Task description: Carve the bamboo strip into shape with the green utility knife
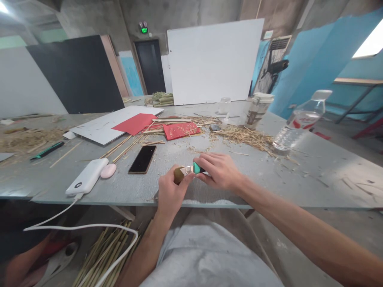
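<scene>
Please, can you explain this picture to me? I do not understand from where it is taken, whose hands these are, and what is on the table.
The one picture comes from a camera worn on a person's head, looking forward and down, so the two bare arms are that person's own. No machine is here.

The left hand holds a short piece of bamboo. The right hand holds a small knife with a green handle, its blade against the bamboo.

On the grey table lie a black phone, a white power bank with a cable, a pink oval thing, red paper, thin bamboo sticks, dry shavings, a lidded cup and a water bottle. More sticks lie under the table.
</scene>
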